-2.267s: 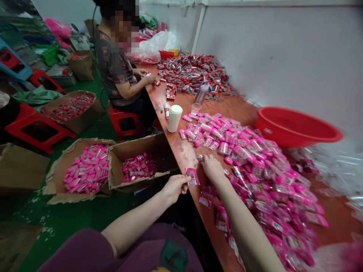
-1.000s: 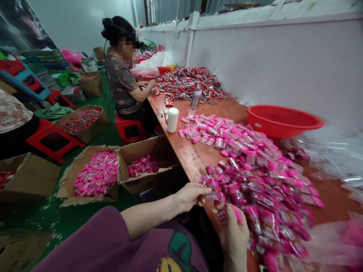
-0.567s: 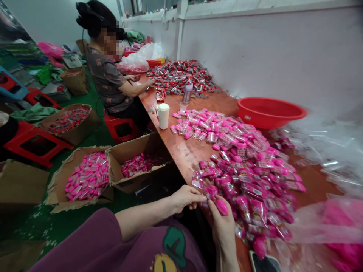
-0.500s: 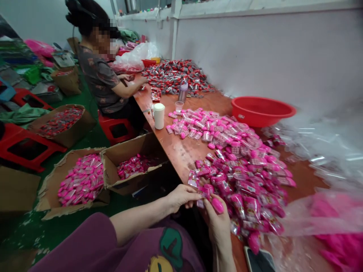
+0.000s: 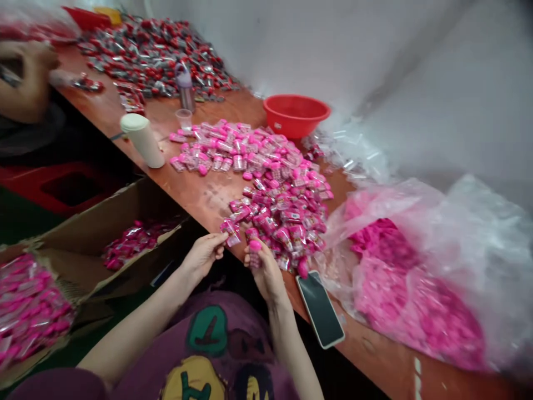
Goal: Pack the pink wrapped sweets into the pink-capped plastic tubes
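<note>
My left hand (image 5: 207, 253) is at the table's front edge, fingertips pinched on a small clear and pink packet (image 5: 231, 232). To its right, my right hand (image 5: 264, 269) is wrapped round a small item with a rounded bright pink end (image 5: 255, 245) and a clear, patterned body. A gap separates the two hands. Just beyond them, a heap of dark pink wrapped packs (image 5: 287, 216) lies on the orange-brown table (image 5: 195, 194). Behind that heap are lighter pink-capped clear containers (image 5: 250, 147).
A phone (image 5: 320, 308) lies at the table edge, beside plastic bags of pink pieces (image 5: 420, 300). Farther back stand a red basin (image 5: 296, 114), white cup (image 5: 142, 141) and bottle (image 5: 184, 89). Cardboard boxes (image 5: 95, 233) sit at left, below another person's arm (image 5: 25, 83).
The view has swung right and down. My hands, close together before, are now apart, the left on the packet and the right on the pink-ended item. The bags at right show more fully.
</note>
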The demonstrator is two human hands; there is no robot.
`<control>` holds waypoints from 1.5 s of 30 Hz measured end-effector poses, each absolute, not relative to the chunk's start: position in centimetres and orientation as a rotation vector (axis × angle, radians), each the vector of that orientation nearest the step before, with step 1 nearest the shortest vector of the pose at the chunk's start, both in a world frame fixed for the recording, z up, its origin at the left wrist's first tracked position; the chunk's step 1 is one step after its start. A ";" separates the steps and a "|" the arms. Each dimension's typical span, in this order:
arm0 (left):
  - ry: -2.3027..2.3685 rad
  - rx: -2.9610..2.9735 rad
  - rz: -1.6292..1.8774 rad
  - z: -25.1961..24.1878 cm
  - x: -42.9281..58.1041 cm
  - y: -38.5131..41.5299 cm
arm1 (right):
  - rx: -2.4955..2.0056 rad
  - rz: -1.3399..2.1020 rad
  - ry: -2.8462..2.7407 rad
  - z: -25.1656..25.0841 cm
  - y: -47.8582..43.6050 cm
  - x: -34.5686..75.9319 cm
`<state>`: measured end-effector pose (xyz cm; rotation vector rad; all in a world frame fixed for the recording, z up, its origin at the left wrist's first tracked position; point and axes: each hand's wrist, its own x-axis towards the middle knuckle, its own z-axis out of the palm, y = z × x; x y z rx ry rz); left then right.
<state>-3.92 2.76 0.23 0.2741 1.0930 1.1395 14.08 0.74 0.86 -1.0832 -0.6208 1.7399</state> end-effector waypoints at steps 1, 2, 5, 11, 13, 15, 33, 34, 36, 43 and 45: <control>1.078 0.258 1.132 0.2 -4.0 2.7 | -1.071 1.749 -0.608 1.0 0.6 14.0; 1.063 0.244 1.122 0.2 -4.1 2.7 | -1.065 1.746 -0.602 1.2 0.4 13.9; 1.016 0.217 1.095 1.1 -4.3 3.0 | -1.031 1.716 -0.618 2.1 0.7 13.9; 0.931 0.169 1.122 3.2 -3.8 5.6 | -0.869 1.719 -0.628 3.2 3.3 15.0; 0.975 0.161 1.104 3.2 -3.9 4.8 | -0.878 1.740 -0.591 3.2 2.6 14.8; 1.014 0.138 1.082 2.3 -4.2 3.5 | -0.929 1.751 -0.538 2.6 1.4 14.2; 0.978 0.000 1.097 0.4 -4.1 2.7 | -1.101 1.633 -0.732 0.9 0.5 13.5; 0.976 -0.003 1.097 0.5 -3.9 2.7 | -1.092 1.636 -0.741 0.9 0.6 13.5; 0.984 -0.009 1.093 0.5 -3.7 2.9 | -1.086 1.635 -0.743 0.8 0.8 13.6; 0.937 0.076 1.049 0.9 -3.4 2.8 | -1.052 1.745 -0.620 1.4 1.4 13.3; 0.927 0.086 1.054 1.2 -3.5 2.9 | -1.041 1.770 -0.623 1.5 1.4 13.2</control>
